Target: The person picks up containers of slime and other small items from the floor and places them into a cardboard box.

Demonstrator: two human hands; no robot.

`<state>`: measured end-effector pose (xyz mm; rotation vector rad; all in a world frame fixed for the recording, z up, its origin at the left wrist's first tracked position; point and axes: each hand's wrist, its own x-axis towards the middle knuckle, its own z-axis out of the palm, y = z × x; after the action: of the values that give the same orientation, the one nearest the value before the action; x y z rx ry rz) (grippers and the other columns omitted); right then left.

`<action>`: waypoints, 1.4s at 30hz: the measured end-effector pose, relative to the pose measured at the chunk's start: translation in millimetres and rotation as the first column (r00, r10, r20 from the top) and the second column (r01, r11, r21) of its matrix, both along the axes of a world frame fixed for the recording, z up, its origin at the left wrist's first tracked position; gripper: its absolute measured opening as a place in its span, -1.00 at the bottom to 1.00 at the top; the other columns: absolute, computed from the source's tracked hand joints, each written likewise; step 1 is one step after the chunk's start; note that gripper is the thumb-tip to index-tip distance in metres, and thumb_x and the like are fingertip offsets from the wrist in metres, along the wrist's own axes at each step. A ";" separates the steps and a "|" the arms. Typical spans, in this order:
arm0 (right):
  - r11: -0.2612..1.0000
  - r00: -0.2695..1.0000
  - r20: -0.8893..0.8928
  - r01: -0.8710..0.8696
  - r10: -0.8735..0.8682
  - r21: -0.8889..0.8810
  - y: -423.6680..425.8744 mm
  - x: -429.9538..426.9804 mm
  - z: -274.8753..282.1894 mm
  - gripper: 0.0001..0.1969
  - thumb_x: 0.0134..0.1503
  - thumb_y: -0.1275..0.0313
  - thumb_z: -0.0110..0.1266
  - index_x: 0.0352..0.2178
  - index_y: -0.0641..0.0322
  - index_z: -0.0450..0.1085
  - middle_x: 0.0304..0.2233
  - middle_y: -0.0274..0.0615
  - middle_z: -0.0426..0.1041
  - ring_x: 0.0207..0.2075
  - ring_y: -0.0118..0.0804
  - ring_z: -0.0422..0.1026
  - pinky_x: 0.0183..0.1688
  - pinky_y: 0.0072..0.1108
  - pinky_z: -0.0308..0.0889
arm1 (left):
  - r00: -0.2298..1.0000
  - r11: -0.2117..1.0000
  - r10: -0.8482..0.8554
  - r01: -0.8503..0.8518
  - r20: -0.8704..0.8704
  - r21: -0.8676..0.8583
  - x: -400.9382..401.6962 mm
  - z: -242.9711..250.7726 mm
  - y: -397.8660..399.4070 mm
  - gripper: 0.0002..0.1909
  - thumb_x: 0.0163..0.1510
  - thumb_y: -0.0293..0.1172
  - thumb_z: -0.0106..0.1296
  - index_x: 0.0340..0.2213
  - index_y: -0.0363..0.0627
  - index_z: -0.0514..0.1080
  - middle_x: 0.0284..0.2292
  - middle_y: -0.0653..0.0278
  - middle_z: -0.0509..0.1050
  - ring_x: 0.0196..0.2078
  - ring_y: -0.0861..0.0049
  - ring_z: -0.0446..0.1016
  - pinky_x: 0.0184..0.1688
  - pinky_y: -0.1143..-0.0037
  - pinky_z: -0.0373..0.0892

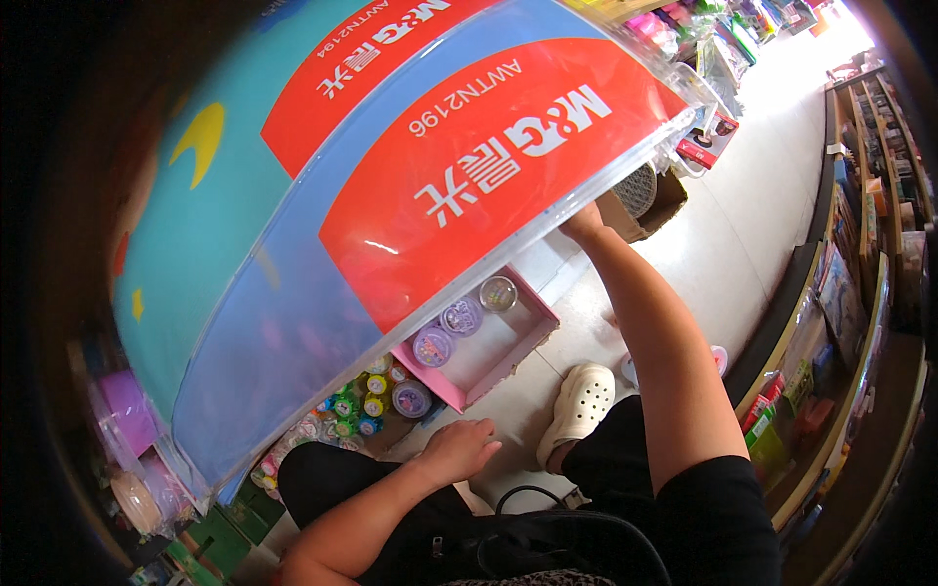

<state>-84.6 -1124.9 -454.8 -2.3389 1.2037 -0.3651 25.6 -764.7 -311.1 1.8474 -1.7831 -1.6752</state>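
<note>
Large plastic-covered display packs, an M&G red-and-blue one (469,176) in front of a teal one (212,198), fill the upper left of the head view. My right hand (586,222) reaches beneath the lower edge of the red-and-blue pack; its fingers are hidden there. Above my knee is my left hand (465,447), its fingers loosely bent, with nothing seen in it. Beyond it lies a pink open box (506,377) holding round lidded tubs, one of them purple (432,346). Beside the box are several small colourful capped containers (359,403).
A cardboard box (663,212) with a round mesh item stands past my right hand. Shelving (795,293) with packaged goods curves along the right. A cream clog (590,395) is on the tiled floor (740,212). Packaged goods (714,66) pile up at the top.
</note>
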 end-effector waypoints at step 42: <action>0.881 0.970 -0.211 0.203 -0.120 0.428 91.3 -59.2 64.3 -0.20 -0.32 0.07 0.16 -0.17 0.42 -0.01 -0.27 0.20 0.29 -0.26 0.01 0.35 -0.21 -0.43 0.27 | 0.999 0.998 0.049 -0.049 0.009 -0.050 3.8 3.7 3.4 -0.78 -0.06 -0.31 -0.09 -0.48 -0.25 0.24 -0.49 -0.02 0.38 -0.36 0.06 0.34 -0.34 0.24 0.25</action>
<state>-143.8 -1033.6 -390.5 -1.9051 1.4019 0.0732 29.3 -761.3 -307.4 1.8663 -1.7513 -1.5930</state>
